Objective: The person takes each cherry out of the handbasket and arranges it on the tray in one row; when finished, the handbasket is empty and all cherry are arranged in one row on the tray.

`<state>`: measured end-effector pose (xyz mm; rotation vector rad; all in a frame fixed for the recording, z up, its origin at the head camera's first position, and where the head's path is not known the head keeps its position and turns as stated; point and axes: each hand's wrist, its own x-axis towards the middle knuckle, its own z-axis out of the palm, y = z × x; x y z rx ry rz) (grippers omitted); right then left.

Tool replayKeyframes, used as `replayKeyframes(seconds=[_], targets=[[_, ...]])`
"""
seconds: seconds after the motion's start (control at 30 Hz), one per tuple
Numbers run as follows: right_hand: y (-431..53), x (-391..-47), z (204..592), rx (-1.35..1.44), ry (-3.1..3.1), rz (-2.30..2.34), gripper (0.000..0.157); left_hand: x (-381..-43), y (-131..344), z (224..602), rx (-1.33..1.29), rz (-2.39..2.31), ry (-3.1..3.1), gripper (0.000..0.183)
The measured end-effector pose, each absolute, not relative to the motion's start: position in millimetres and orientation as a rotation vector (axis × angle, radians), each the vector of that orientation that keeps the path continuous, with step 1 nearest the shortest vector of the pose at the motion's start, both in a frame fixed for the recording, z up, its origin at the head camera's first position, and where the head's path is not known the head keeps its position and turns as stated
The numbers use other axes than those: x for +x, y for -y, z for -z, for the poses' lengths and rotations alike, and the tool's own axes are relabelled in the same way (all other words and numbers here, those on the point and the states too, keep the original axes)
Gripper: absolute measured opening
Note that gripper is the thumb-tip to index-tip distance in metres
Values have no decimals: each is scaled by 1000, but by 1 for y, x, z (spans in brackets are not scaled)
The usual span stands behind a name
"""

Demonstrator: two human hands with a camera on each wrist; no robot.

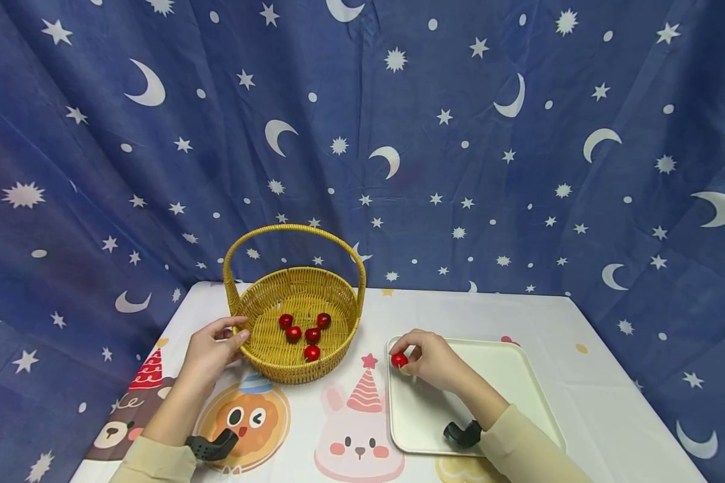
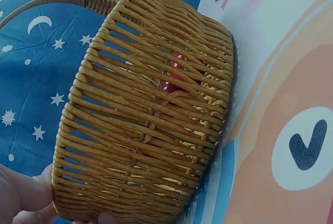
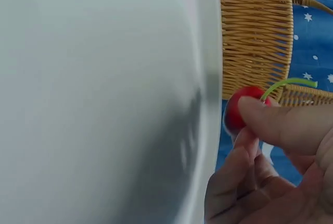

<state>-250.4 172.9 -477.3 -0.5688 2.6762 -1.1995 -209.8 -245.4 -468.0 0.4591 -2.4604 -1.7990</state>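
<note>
My left hand [image 1: 213, 345] grips the left rim of a yellow-brown woven basket [image 1: 290, 374], thumb and fingers around its edge. Several red cherries [image 1: 293, 334] lie on the basket's bottom. In the left wrist view, red shows through the slats of the basket [image 2: 140, 109], and part of the left hand [image 2: 23, 195] appears at its rim. Over the left end of a cream tray [image 1: 495, 396], my right hand [image 1: 431, 362] pinches one cherry [image 1: 399, 360] between thumb and fingers. That cherry's green stem [image 3: 286, 82] sticks out past the thumb in the right wrist view.
The basket's tall arched handle [image 1: 294, 227] rises above it. A white cloth with cartoon animals, including a bunny [image 1: 359, 436], covers the table. Behind the table hangs a blue curtain [image 1: 423, 201] with moons and stars.
</note>
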Motion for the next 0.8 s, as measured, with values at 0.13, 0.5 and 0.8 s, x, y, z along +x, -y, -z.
replayKeyframes(seconds=[0.13, 0.5, 0.8], targets=[[-174, -249, 491, -508, -2712, 1163, 38, -209, 246, 468, 469, 1800, 2465, 42], [-177, -252, 499, -531, -2695, 1136, 43, -210, 246, 469, 459, 1832, 2450, 42], [-176, -247, 474, -559, -2639, 1242, 47, -209, 251, 471, 419, 1914, 2412, 44]])
